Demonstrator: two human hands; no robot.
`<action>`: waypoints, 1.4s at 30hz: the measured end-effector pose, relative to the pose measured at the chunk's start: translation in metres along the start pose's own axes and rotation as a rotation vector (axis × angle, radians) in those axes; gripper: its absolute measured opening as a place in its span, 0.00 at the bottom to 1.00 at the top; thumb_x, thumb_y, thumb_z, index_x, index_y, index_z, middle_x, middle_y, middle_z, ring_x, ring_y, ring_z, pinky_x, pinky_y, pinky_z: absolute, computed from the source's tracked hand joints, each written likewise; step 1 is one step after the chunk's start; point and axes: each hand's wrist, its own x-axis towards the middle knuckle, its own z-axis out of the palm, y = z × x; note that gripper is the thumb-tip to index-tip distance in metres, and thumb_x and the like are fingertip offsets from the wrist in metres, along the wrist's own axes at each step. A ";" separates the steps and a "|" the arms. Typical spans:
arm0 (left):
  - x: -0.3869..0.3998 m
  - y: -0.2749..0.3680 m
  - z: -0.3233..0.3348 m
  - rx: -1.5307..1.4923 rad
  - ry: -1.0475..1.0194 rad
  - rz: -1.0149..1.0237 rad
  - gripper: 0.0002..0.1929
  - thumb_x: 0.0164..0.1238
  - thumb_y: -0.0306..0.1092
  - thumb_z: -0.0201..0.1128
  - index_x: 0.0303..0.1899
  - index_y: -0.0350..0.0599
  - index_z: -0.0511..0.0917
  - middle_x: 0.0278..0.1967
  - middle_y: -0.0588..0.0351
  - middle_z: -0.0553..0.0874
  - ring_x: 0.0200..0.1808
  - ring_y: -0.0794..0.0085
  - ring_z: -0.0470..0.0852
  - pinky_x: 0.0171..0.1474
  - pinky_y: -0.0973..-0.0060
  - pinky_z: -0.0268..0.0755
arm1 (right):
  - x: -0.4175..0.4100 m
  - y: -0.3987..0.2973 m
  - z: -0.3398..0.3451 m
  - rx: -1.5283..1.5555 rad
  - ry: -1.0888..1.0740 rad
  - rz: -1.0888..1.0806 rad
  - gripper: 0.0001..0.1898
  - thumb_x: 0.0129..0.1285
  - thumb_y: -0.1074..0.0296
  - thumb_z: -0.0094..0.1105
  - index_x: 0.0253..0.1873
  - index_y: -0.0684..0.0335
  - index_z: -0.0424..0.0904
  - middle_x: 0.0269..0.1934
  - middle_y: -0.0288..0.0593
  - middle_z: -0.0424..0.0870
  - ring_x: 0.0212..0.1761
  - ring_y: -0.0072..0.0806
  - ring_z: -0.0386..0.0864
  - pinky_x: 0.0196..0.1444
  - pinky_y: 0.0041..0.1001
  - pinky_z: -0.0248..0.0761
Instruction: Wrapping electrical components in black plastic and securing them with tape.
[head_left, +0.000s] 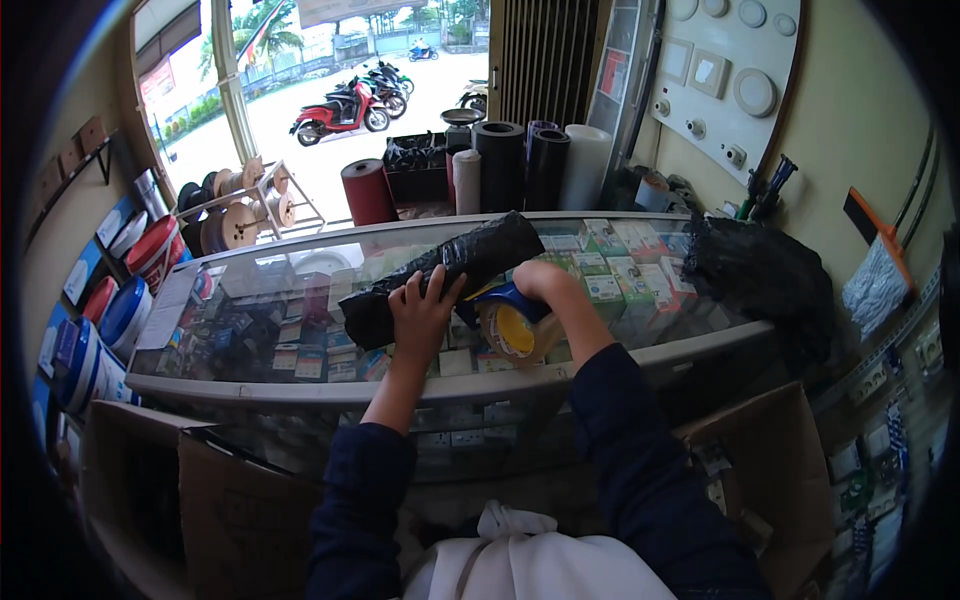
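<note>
A long parcel wrapped in black plastic (480, 251) lies slantwise on the glass-topped display counter (247, 300). My left hand (424, 311) presses on its near side with the fingers spread over the plastic. In my right hand (544, 285) is a blue tape dispenser (529, 306), held against the parcel's near edge. A wide roll of tape with a yellow core (516, 330) sits in the dispenser. Whether tape is stuck to the plastic cannot be told.
Crumpled black plastic (757, 270) drapes over the counter's right end. Paper sheets (166, 307) lie at its left end. Large rolls (499, 165) and a black crate (416, 176) stand beyond the far edge. Open cardboard boxes (247, 517) stand below the near edge on both sides.
</note>
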 end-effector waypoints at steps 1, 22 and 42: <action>0.000 0.000 0.001 0.007 -0.003 0.001 0.26 0.51 0.29 0.56 0.55 0.66 0.74 0.54 0.59 0.72 0.52 0.63 0.70 0.48 0.65 0.58 | 0.000 0.000 0.000 -0.019 0.030 -0.013 0.17 0.59 0.71 0.43 0.48 0.69 0.79 0.48 0.54 0.79 0.49 0.43 0.79 0.51 0.34 0.70; 0.079 0.009 -0.055 -0.258 -0.882 -0.139 0.26 0.51 0.44 0.65 0.56 0.73 0.73 0.56 0.55 0.69 0.59 0.57 0.65 0.56 0.50 0.58 | -0.047 0.021 -0.004 0.061 0.289 0.039 0.23 0.67 0.57 0.34 0.45 0.67 0.80 0.47 0.57 0.79 0.49 0.50 0.77 0.55 0.39 0.68; 0.081 0.003 -0.028 -0.545 -0.552 -0.604 0.39 0.38 0.56 0.70 0.47 0.34 0.66 0.42 0.38 0.78 0.48 0.49 0.78 0.49 0.61 0.71 | -0.065 0.033 0.019 0.182 0.617 -0.006 0.25 0.65 0.51 0.41 0.31 0.68 0.82 0.30 0.58 0.81 0.35 0.50 0.81 0.40 0.41 0.75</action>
